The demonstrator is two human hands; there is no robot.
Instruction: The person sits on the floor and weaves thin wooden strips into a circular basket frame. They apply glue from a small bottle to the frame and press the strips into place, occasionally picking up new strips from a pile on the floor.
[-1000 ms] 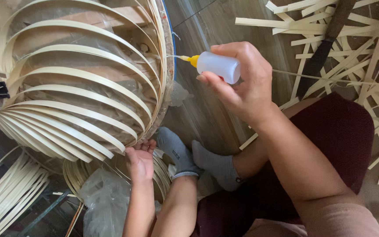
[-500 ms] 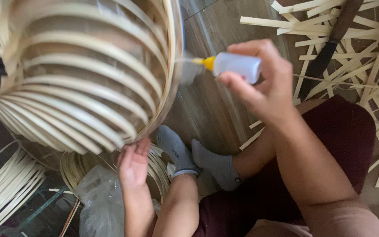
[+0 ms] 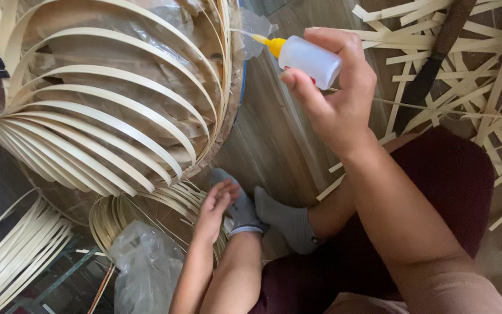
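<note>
The right hand [image 3: 335, 102] is clamped around a small white glue bottle [image 3: 309, 60], its yellow nozzle aimed at the rim of the bamboo-strip lampshade frame [image 3: 108, 99]. The left hand [image 3: 216, 206], fingers loosely open, steadies the frame's lower edge. Gluing well here likely calls for a gentle squeeze with the tip close to the joint.

Wooden floor [image 3: 280, 145] strewn with bamboo strips [image 3: 483, 87].

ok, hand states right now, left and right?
Left hand: open, holding nothing, fingers by the bamboo frame's lower rim.
Right hand: closed on the small white glue bottle.
</note>
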